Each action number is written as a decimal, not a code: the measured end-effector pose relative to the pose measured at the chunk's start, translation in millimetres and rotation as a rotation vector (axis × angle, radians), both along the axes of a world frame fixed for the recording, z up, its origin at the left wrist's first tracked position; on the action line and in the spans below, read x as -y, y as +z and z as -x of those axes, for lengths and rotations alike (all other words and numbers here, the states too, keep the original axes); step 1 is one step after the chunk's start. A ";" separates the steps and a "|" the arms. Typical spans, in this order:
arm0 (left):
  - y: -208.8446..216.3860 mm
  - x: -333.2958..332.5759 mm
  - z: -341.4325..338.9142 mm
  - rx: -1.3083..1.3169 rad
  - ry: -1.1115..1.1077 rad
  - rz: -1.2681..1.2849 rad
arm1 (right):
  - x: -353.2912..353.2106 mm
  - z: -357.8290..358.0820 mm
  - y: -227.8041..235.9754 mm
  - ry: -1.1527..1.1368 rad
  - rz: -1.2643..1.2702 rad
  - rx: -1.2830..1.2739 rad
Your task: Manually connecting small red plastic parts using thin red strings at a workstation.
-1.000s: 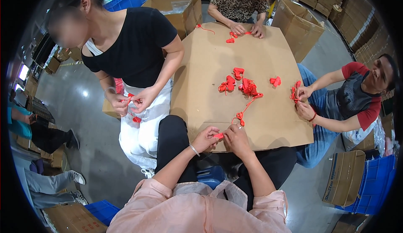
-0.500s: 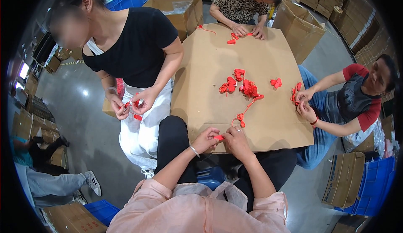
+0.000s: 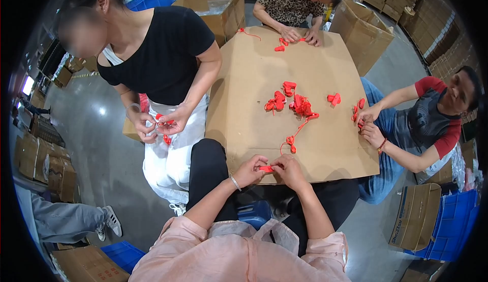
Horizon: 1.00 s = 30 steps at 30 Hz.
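Observation:
Over the near edge of the cardboard tabletop (image 3: 244,88), my left hand (image 3: 249,172) and my right hand (image 3: 290,171) face each other. Between them is a small red plastic piece (image 3: 266,168), pinched by the fingers of both. Its exact kind is too small to tell. A red cord with a knotted red piece (image 3: 290,140) runs from just beyond my right hand up to a pile of similar red pieces (image 3: 302,107) in the middle of the board. Two more red pieces (image 3: 276,101) (image 3: 289,88) lie beside that pile.
A person in black (image 3: 157,58) at left, one in leopard print (image 3: 287,2) at the far side and one in red and grey (image 3: 417,116) at right handle similar red pieces. Cardboard boxes (image 3: 363,38) and blue crates (image 3: 452,226) stand around. A blue stool (image 3: 254,215) shows below.
My right fingers have shifted on the red piece, showing more of it between my hands. The person at left has moved their hands slightly. At far left, a passer-by has moved.

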<state>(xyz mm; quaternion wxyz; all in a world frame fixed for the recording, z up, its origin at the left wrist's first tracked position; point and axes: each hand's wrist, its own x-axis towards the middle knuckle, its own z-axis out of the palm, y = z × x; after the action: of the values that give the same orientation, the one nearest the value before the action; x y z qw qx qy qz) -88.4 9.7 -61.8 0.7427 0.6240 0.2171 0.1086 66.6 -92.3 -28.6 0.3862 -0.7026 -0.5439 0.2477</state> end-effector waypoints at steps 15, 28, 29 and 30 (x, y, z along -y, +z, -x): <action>0.3 1.5 0.5 0.013 -0.088 -0.088 | 1.1 -14.5 -16.8 0.032 0.289 -0.545; 7.3 2.6 -3.4 -0.028 -0.022 0.094 | 0.7 -8.0 -2.9 -0.013 0.344 -0.564; 6.7 3.2 -3.8 -0.025 -0.025 0.090 | 1.4 -7.8 -4.5 -0.005 0.359 -0.593; 6.1 3.9 -3.3 -0.035 -0.019 0.090 | 2.1 -7.4 -6.0 0.003 0.374 -0.623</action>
<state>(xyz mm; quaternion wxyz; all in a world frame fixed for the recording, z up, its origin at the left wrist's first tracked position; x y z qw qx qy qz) -85.1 5.8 -55.7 0.7671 0.5940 0.2285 0.0807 74.1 -94.4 -34.6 0.3977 -0.6510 -0.3465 0.5459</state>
